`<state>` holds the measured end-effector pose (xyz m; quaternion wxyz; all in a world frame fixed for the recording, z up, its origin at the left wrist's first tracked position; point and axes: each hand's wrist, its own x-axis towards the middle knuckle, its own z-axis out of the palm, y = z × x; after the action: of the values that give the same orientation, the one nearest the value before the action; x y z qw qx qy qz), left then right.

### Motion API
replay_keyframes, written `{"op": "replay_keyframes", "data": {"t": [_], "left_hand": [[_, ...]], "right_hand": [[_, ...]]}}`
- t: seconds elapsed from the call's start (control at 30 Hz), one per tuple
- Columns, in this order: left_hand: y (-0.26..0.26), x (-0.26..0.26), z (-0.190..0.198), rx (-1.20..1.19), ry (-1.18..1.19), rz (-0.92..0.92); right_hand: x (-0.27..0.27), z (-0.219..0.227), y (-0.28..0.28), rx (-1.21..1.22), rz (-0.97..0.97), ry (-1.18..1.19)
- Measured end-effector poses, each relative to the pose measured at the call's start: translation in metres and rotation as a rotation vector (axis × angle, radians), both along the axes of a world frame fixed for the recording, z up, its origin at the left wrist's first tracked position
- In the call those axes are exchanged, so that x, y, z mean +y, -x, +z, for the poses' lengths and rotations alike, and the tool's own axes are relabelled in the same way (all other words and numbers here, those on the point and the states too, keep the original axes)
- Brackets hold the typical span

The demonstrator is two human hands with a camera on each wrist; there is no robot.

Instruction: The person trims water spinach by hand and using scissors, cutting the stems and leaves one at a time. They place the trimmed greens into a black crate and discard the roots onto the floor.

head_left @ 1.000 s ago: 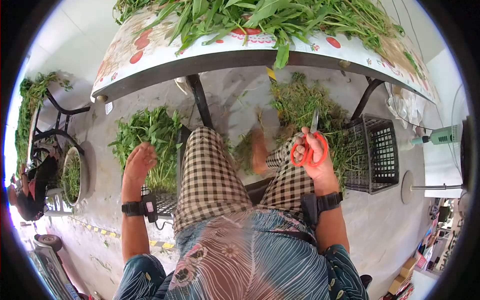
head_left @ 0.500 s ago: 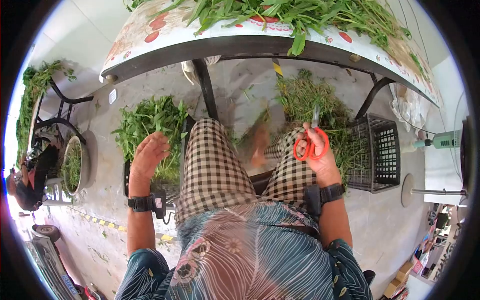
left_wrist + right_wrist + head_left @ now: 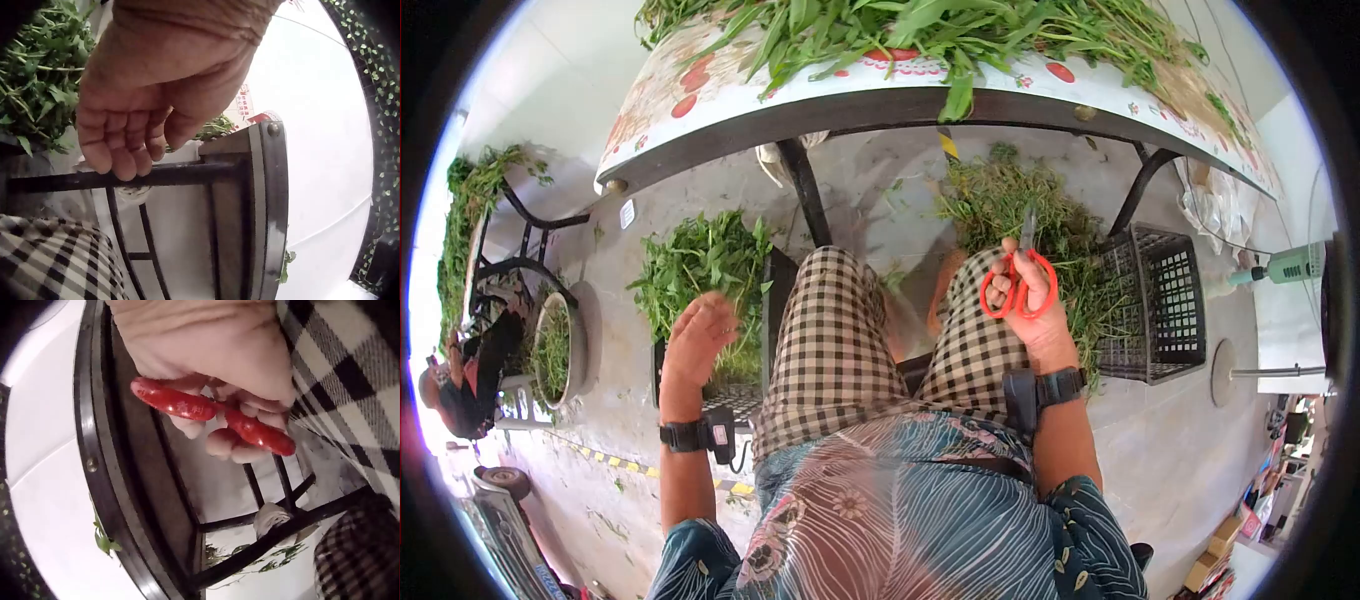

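My right hand [image 3: 1036, 315] grips a pair of scissors [image 3: 1045, 290] by its red handles, above the right thigh, the blades pointing away from me. In the right wrist view the fingers curl through the red handles [image 3: 256, 432]. My left hand [image 3: 702, 335] hovers by the left knee with its fingers loosely bent and nothing in them. In the left wrist view that hand [image 3: 156, 94] hangs in the air. Below and beyond it, leafy green stems [image 3: 705, 260] are heaped in a dark crate [image 3: 778, 285] on the floor.
A table [image 3: 840, 95] with a patterned cover stands in front, piled with green stems [image 3: 960, 35]. Cut stems [image 3: 1020, 200] lie on the floor beneath. To the right is a black plastic crate [image 3: 1165, 310]; at far left are a round tub [image 3: 577, 345] and another person [image 3: 475, 370].
The left hand has shifted slightly right and its fingers have loosened. The right hand keeps hold of the scissors in nearly the same place. The view has swayed a little.
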<state>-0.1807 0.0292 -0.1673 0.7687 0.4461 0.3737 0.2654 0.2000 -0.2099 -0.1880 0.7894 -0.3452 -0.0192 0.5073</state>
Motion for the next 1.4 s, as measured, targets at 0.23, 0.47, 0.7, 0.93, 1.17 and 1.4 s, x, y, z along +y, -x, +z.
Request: {"op": "replay_keyframes", "data": {"t": [0.23, 0.47, 0.7, 0.93, 1.17, 1.4], "left_hand": [[0.003, -0.006, 0.027, -0.011, -0.058, 0.017], [-0.067, -0.013, 0.060, -0.007, -0.180, -0.114], [-0.106, -0.028, 0.068, 0.001, -0.181, -0.269], [-0.116, -0.030, 0.070, -0.002, -0.190, -0.296], [-0.115, -0.036, 0.080, -0.026, -0.211, -0.293], [-0.144, -0.044, 0.135, -0.148, -0.369, -0.332]], "right_hand": [[0.000, -0.001, -0.002, -0.011, 0.038, 0.021], [-0.013, -0.005, -0.011, 0.045, -0.028, -0.087], [0.007, -0.002, 0.006, -0.001, 0.109, 0.033], [0.018, -0.008, 0.008, 0.011, 0.124, 0.024], [-0.005, -0.013, -0.011, -0.084, 0.019, 0.051], [-0.040, 0.053, 0.000, -0.472, 0.324, 0.097]]}}
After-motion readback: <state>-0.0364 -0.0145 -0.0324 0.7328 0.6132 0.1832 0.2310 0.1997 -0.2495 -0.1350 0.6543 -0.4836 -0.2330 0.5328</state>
